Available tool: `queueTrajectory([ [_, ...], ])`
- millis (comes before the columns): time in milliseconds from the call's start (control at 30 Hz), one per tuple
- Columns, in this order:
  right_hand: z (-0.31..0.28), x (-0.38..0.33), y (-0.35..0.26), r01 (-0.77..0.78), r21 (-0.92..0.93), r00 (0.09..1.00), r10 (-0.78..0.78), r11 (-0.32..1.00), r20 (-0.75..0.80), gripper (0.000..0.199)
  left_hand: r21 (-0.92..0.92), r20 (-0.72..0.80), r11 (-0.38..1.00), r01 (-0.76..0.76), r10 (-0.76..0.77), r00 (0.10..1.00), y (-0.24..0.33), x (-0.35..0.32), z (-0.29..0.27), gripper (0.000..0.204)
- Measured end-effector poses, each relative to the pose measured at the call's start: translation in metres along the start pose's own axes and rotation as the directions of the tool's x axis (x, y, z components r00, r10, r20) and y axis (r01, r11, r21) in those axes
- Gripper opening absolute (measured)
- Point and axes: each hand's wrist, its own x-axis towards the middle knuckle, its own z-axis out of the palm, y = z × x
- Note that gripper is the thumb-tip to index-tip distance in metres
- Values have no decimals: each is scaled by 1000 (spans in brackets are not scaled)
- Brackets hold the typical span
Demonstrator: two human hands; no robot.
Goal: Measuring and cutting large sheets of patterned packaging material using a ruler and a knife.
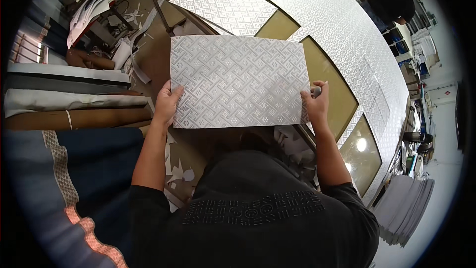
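A rectangular silver-grey sheet with an embossed lattice pattern is held up in front of me, over the near edge of the worktable. My left hand grips its left edge, thumb on top and fingers underneath. At the opposite edge, my right hand pinches the lower right part the same way. A small dark grey object shows among the right fingers; I cannot make out its kind. Beyond lies a large sheet of matching patterned material, with cut-out gaps baring the olive tabletop.
Rolls of material lie at the left, above a dark blue curtain with patterned trim. Paper scraps litter the floor near me. A person in black is at the far right. A stack of grey sheets stands at the right.
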Motion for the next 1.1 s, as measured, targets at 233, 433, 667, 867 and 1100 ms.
queueTrajectory([
  [233,64,54,-5,-10,72,999,14,997,-51,48,284,-115,959,19,15,993,31,75,-21,27],
  [433,127,122,-9,-40,116,997,47,992,-58,49,527,-138,848,45,33,990,85,177,-23,32],
  [667,171,186,-17,-56,177,996,67,983,-58,54,730,-54,680,72,-47,997,145,321,-13,45],
  [867,200,186,-31,-61,53,992,67,997,-105,58,896,35,443,-27,-9,999,156,431,-16,50],
  [1100,226,176,-59,-178,38,977,181,983,-116,60,993,31,114,-17,-120,992,163,498,-26,60],
])
